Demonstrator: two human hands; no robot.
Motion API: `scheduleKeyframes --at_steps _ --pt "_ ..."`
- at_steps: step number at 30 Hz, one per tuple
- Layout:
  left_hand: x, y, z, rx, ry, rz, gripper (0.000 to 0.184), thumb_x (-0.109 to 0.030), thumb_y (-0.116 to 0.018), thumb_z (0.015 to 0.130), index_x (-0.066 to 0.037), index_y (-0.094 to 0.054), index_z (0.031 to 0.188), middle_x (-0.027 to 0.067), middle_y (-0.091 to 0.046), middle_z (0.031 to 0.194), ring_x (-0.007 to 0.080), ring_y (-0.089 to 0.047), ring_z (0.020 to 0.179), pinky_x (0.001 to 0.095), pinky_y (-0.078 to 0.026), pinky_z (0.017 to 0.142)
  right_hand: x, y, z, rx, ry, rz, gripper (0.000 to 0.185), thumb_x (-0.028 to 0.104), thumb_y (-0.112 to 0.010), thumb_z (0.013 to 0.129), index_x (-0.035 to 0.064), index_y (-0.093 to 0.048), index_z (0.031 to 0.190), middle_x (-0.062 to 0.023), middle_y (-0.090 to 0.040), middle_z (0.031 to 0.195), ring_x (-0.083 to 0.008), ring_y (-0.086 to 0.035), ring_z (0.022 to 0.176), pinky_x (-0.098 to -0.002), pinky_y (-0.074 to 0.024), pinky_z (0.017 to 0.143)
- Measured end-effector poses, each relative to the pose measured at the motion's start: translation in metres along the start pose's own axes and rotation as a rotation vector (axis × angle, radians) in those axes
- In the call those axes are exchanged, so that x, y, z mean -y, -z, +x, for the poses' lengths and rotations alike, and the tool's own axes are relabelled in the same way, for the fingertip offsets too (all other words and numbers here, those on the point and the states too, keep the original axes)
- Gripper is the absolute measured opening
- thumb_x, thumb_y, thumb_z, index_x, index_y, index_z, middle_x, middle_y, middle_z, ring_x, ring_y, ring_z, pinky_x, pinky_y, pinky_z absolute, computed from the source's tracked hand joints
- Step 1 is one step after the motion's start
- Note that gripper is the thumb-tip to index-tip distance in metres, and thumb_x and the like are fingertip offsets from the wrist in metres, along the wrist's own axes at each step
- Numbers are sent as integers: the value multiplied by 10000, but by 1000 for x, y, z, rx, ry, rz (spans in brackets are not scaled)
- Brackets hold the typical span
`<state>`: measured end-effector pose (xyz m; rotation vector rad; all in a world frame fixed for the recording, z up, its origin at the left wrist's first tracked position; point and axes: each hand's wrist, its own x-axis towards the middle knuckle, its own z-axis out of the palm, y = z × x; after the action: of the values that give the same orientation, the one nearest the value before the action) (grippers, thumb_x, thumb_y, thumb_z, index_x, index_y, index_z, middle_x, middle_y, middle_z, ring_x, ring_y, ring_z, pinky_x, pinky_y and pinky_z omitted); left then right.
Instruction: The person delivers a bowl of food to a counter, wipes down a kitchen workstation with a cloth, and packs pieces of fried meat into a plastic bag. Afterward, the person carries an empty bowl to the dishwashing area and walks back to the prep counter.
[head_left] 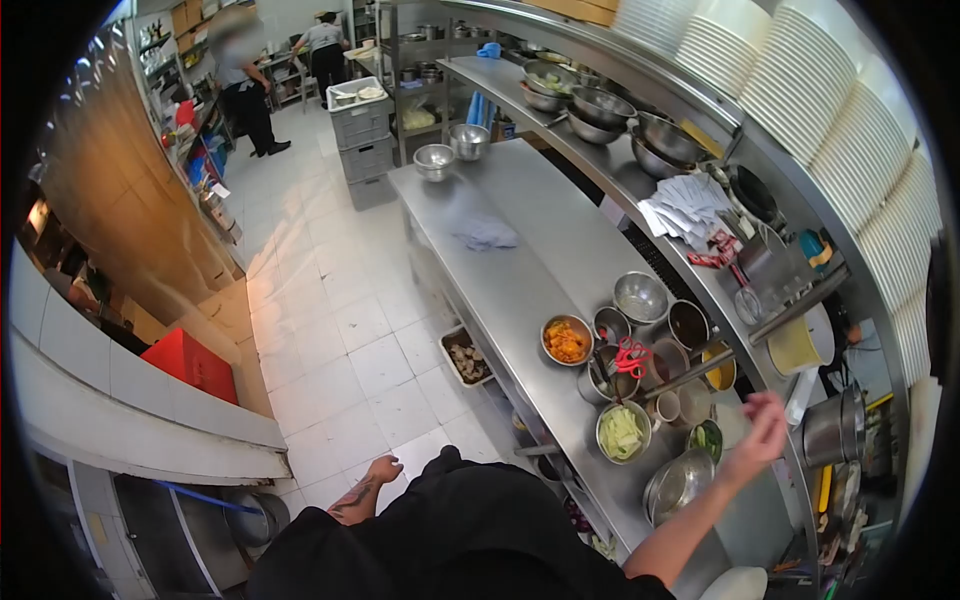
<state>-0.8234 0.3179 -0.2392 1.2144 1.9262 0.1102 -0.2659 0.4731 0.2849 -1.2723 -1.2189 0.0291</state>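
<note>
My left hand hangs low over the floor beside my body, its fingers curled, with nothing visible in it. My right hand is raised over the right side of the steel counter, blurred, fingers bent; whether it holds something is unclear. Near it are a container of green vegetable pieces and stacked steel bowls. Farther left stand a bowl of pale green slices, a bowl of orange pieces and red-handled scissors in a pot.
A grey cloth and two steel bowls are on the counter's far part. The upper shelf carries bowls and papers. White dishes are stacked above. Two people stand at the back. A red box is at left.
</note>
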Motion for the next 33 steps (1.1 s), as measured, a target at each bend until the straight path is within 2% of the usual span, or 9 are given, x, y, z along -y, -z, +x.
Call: scheduleKeyframes --at_steps 3,5,8,11,13,19,25,28,33 --pt "25 -4 -6 26 63 17 528 -413 -578 804 -56 -649 1186 194 -624 1212 340 -559 1179 389 -434 1016 -26 -69 -84 359 -200 -62 124 94 -541 924 19 -635 955 -85 -669 869 -163 -639 713 -305 -500 648" --pt "41 -4 -11 79 82 63 547 -440 -597 823 -54 -632 1209 187 -619 1224 339 -558 1180 396 -432 1016 -30 -101 -139 784 -58 -297 151 128 -643 850 52 -669 978 -116 -692 877 -226 -671 762 -337 -518 709" --pt "61 1 -18 71 105 73 540 -439 -594 826 -59 -634 1208 183 -613 1237 337 -552 1189 392 -430 1021 -47 -130 -203 1373 -243 -40 318 239 -679 854 34 -664 1096 -153 -703 956 -257 -687 851 -338 -522 773" --pt "74 10 -24 61 141 66 537 -432 -598 820 -59 -636 1205 179 -604 1253 336 -544 1198 391 -427 1025 -56 -138 -230 1481 -323 -31 369 287 -680 860 22 -655 1116 -167 -700 966 -259 -688 868 -334 -518 788" --pt "80 14 -25 -3 147 44 547 -410 -568 790 -41 -644 1186 197 -618 1221 346 -554 1180 392 -429 1022 -55 -138 -227 1471 -363 -74 382 318 -682 851 28 -663 1100 -179 -695 978 -288 -678 908 -360 -517 806" --pt "78 11 -17 -76 152 27 547 -382 -603 787 -34 -625 1209 237 -584 1249 366 -528 1205 404 -430 1030 -54 -123 -214 1338 -98 -434 418 357 -670 847 45 -654 1125 -195 -675 1045 -357 -642 969 -400 -497 840" --pt "44 6 -1 -74 9 108 554 -387 -630 791 -9 -620 1196 250 -562 1261 387 -469 1247 432 -397 1056 -61 -70 -232 1273 -248 -414 440 364 -649 864 36 -637 1158 -196 -674 1049 -348 -641 974 -400 -495 843" --pt "11 18 8 -79 -51 148 565 -374 -656 787 7 -605 1201 257 -542 1273 386 -456 1253 443 -390 1058 -78 -18 -247 1190 -472 -391 466 373 -644 869 36 -620 1191 -201 -680 1038 -327 -657 951 -379 -507 827" --pt "-21 33 43 -96 -230 220 598 -327 -691 766 28 -564 1230 317 -463 1317 441 -476 1220 465 -413 1034 -88 77 -252 1017 -681 -604 488 391 -659 849 48 -627 1195 -184 -693 988 -336 -662 930 -386 -513 816"
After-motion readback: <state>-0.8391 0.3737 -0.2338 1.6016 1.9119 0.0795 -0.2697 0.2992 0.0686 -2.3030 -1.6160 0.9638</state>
